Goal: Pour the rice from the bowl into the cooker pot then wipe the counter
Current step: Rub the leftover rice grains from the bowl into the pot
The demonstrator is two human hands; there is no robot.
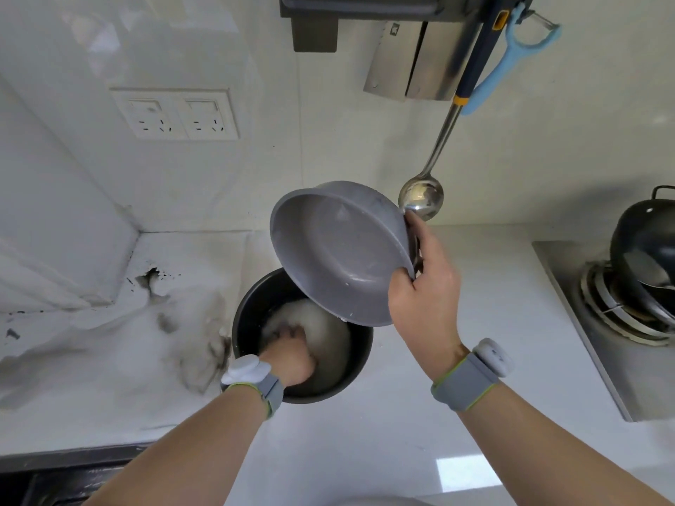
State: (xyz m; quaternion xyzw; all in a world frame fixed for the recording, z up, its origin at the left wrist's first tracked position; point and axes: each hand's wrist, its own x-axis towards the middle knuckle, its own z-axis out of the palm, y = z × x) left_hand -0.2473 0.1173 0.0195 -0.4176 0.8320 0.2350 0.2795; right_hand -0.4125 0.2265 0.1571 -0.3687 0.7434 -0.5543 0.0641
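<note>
A grey bowl is tipped steeply over the black cooker pot, its open side facing me and its inside bare apart from a few grains. My right hand grips the bowl's right rim. The pot stands on the white counter with white rice heaped inside. My left hand reaches down into the pot; its fingers curl into the rice and their tips are hidden.
A steel ladle and a blue peeler hang on the wall behind the bowl. A black wok sits on the gas stove at the right. Dark stains mark the counter left of the pot.
</note>
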